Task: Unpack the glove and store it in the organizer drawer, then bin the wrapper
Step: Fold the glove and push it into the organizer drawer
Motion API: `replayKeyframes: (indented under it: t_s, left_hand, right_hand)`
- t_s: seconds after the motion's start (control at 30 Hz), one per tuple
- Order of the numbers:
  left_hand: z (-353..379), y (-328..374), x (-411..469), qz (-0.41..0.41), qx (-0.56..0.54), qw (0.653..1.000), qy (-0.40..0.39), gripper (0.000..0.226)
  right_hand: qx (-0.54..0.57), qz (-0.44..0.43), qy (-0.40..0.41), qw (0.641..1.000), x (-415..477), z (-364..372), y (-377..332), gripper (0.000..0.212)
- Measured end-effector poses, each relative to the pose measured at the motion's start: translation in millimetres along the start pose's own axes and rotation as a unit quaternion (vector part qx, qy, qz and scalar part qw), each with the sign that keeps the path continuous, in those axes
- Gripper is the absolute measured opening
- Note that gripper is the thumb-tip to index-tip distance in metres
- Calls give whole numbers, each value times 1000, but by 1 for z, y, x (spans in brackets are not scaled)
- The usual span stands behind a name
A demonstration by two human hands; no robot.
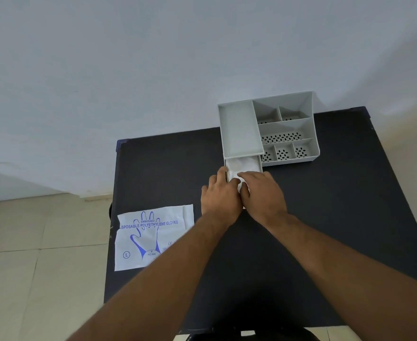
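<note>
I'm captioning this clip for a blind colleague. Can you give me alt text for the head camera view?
Both hands, left hand and right hand, press a white glove into the open drawer of a grey organizer on a black table. The printed glove wrapper lies flat at the table's left edge.

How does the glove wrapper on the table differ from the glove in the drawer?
The flat white wrapper with blue print lies untouched at the table's left edge; the crumpled, unprinted translucent white glove sits in the grey organizer's open drawer, pressed by the left hand and right hand. Both are thin plastic.
</note>
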State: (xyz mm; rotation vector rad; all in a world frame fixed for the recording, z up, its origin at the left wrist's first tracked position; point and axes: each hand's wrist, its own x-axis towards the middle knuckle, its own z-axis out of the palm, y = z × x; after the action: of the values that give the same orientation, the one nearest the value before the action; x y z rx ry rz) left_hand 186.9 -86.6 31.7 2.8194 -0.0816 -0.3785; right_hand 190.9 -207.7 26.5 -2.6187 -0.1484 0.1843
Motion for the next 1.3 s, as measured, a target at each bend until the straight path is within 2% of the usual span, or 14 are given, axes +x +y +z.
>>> replayKeyframes:
  t_s: [0.1, 0.2, 0.37, 0.57, 0.73, 0.9, 1.03, 1.13, 1.2, 1.3]
  left_hand:
    - [0, -6, 2, -38, -87, 994, 53, 33]
    - [1, -12, 4, -69, -143, 986, 54, 37]
    - [1, -14, 5, -35, -92, 994, 36, 45]
    - [6, -22, 2, -9, -29, 998, 55, 46]
    - [9, -32, 2, 29, 17, 996, 80, 42]
    - [5, -33, 4, 45, 27, 997, 64, 36]
    - [5, -31, 6, 39, 6, 998, 46, 35]
    - [5, -28, 10, 26, -25, 999, 39, 35]
    - [4, -27, 12, 21, -43, 998, 40, 32]
    - [2, -25, 15, 14, -71, 996, 53, 34]
  right_hand:
    - [84, 69, 4, 994, 17, 4, -3, 40]
    - [175, 153, -1, 973, 33, 6, -6, 42]
    - [241, 212, -2, 947, 52, 13, -9, 31]
    - [286, 247, 16, 926, 62, 20, -14, 34]
    - [301, 269, -2, 915, 66, 26, -16, 18]
    - [307, 293, 10, 905, 60, 25, -18, 23]
    - [289, 314, 29, 904, 56, 25, -19, 17]
    - [297, 328, 46, 895, 58, 23, -19, 4]
    - [291, 332, 58, 895, 60, 21, -16, 9]
    - [256, 306, 57, 915, 61, 19, -13, 14]
